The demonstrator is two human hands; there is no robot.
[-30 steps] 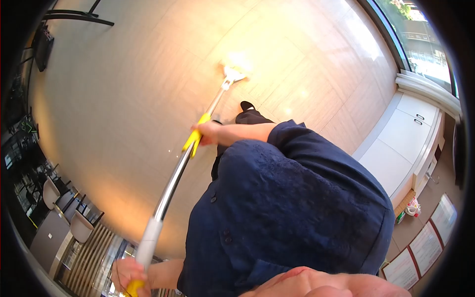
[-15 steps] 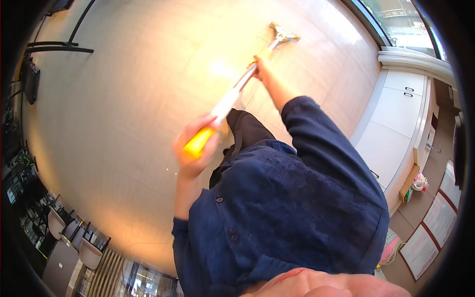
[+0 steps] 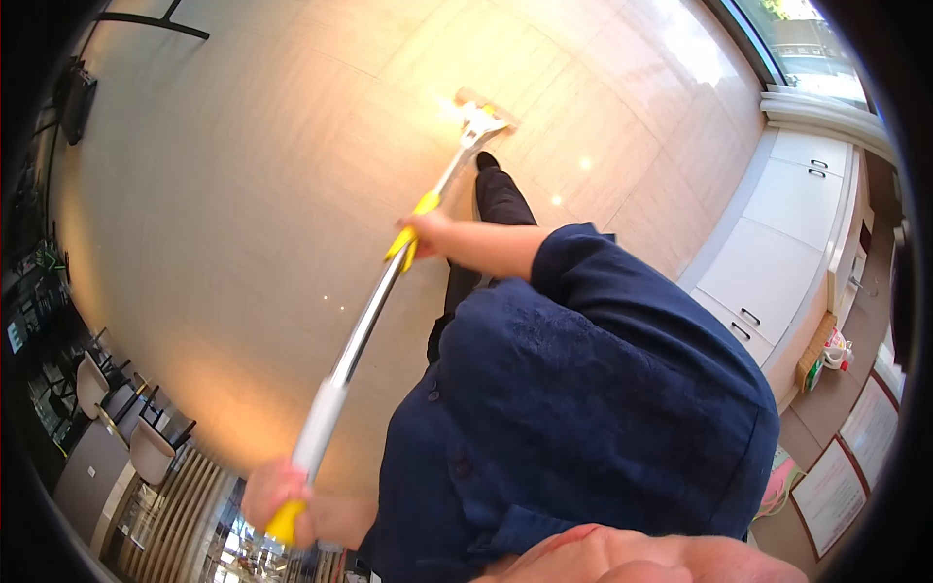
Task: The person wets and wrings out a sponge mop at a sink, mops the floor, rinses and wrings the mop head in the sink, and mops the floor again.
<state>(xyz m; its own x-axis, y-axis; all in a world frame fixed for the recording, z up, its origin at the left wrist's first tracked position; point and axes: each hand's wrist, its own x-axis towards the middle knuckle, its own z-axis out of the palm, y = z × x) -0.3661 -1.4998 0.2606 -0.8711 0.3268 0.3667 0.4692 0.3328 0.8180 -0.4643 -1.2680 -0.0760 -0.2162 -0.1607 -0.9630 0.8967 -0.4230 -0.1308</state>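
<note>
Since both hands are closed on the mop (image 3: 364, 325), neither is open: the left hand (image 3: 277, 500) wraps its yellow top end, and the right hand (image 3: 426, 236) grips the yellow collar (image 3: 397, 248) partway down the pole. The mop slants across the floor (image 3: 233, 204), its head (image 3: 484, 120) just beyond one shoe (image 3: 487, 160), the nearest obstacle. Well apart to the mop's right are white cabinets (image 3: 789, 260) and a window (image 3: 816, 53); well to its left are chairs (image 3: 153, 452) and a black stand (image 3: 155, 21).
</note>
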